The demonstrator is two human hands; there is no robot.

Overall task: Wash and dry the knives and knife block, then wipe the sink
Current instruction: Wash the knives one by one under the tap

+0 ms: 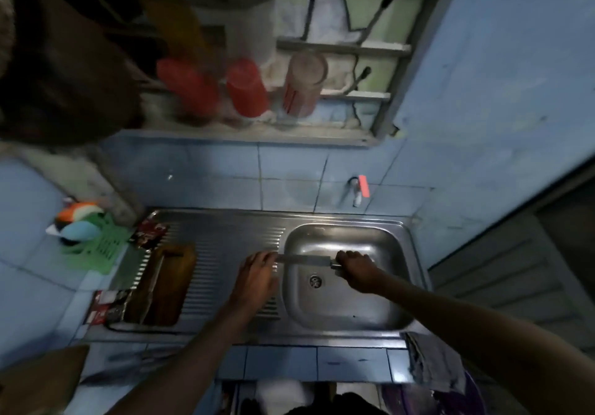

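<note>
As two hands (257, 273) (354, 268) hold, one knife (304, 260), one sink (347, 302)

Your knife (302, 259) spans the sink basin (347, 305) rim to middle, basin floor below it open to you, wall tap (356, 193) hanging behind, knife block (164, 285) filling the drainboard's left, ribbed strip (222, 253) between free

The sink (347, 285) is shiny steel, smooth in the bowl and ribbed on the drainboard; the knife (304, 259) blade is bare metal with a dull sheen. The block (167, 282) is glossy brown wood. The basket (103, 247) is matt green plastic, the wall (289, 170) glazed blue tile, the cloth (431, 363) limp grey fabric
</note>
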